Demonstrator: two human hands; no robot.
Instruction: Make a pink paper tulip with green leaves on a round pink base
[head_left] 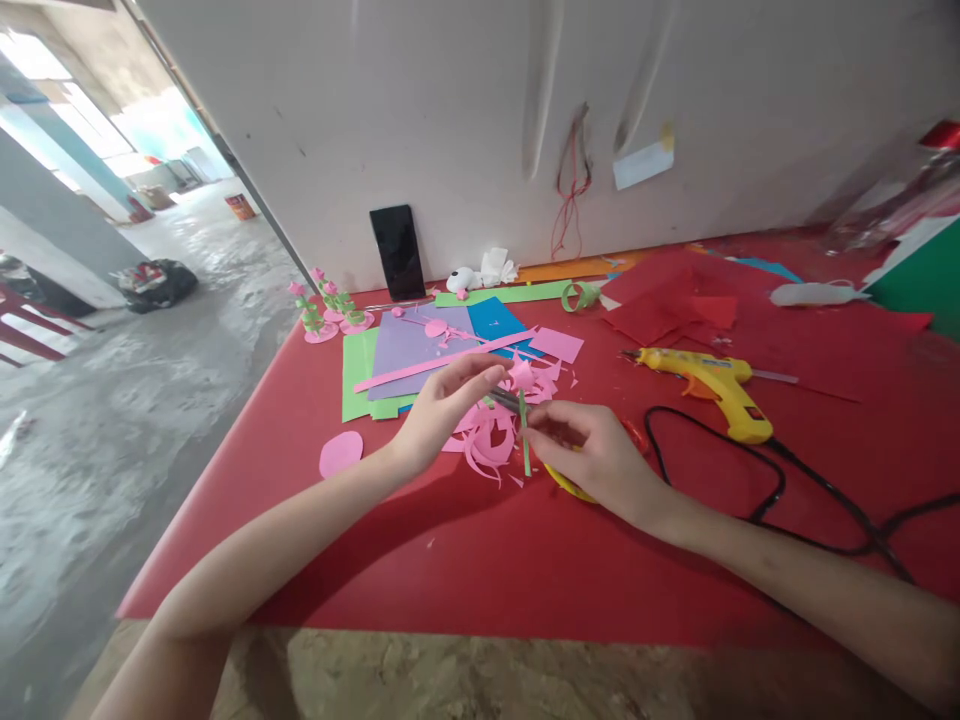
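Pale wall (465,110) backs the scene, with an open doorway on the left showing a rough grey concrete floor (112,400). Against that wall stands the table (525,570), covered in a red sheet, and it carries everything else. Sheets of green, purple and blue craft paper (409,350) lie fanned near the far left part of it, with a long pink paper strip (442,362) laid across them. To the right lies a yellow hot glue gun (712,385), its black cord (780,480) looping toward the near right edge. A flat black phone (397,252) leans upright on the wall behind the papers. Three small pink paper roses on green stems (326,305) stand near the table's far left corner. A loose pink paper oval (340,453) rests near the left hand (439,415), whose fingertips pinch a small pink paper flower bud (523,375). The right hand (596,455) is closed narrowly around the thin green stem (525,440) below that bud, just above a heap of curly pink paper scraps (487,440) at the table's middle.
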